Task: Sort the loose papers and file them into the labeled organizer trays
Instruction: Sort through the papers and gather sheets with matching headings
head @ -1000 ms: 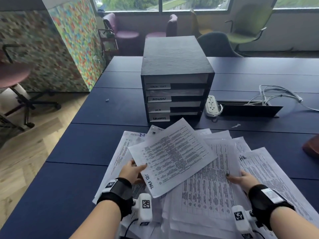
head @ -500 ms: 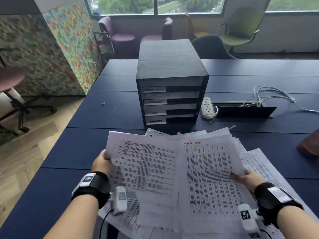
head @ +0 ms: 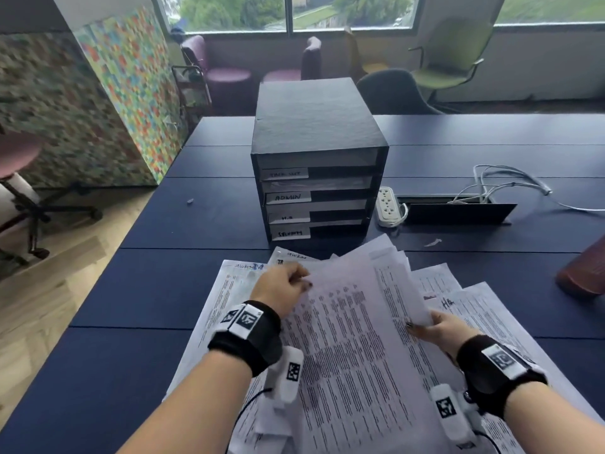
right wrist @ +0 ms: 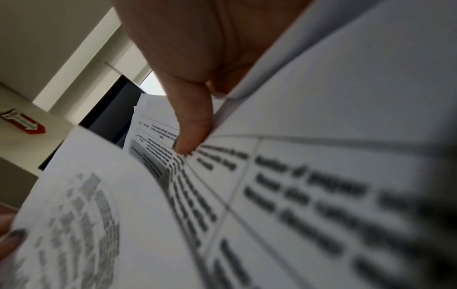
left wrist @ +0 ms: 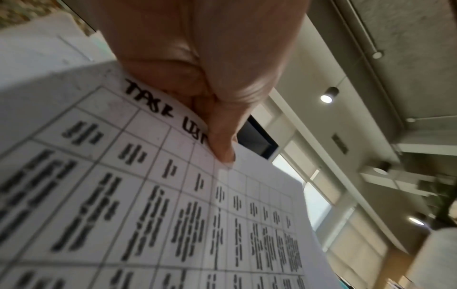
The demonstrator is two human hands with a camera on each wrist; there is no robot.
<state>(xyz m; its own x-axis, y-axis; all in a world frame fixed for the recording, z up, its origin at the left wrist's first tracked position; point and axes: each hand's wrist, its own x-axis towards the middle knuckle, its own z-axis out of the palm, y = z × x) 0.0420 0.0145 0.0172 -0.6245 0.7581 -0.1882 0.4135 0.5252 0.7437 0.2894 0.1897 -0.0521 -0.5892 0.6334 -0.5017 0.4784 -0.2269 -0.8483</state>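
Head view: the organizer (head: 319,178) stands on the dark blue surface (head: 203,224), far of the loose papers (head: 484,322), which are spread across the near centre. Its four trays carry white labels; "ADMIN" is legible, the other three are too blurred to read with certainty. The left hand (head: 281,288) is clenched on the far left edge of a lifted sheet (head: 347,309), and the right hand (head: 438,330) grips the sheet's right edge, which curls upward. The sheet is raised above the pile and hides much of it. The near end of the pile is cut off by the frame. A power strip (head: 388,206) and a cable bundle (head: 501,183) lie to the right of the organizer, apart from it.

Left wrist view: the left-hand fingers (left wrist: 222,140) pinch the top edge of a gridded sheet at the handwritten heading "TASK LIST" (left wrist: 163,115); the last letters are covered by the thumb. The printed cells are blurred.

Right wrist view: one of the right-hand fingers (right wrist: 195,125) presses on a printed sheet, and paper edges run under the palm. The text is out of focus. A dark corner of the organizer shows beyond the paper.
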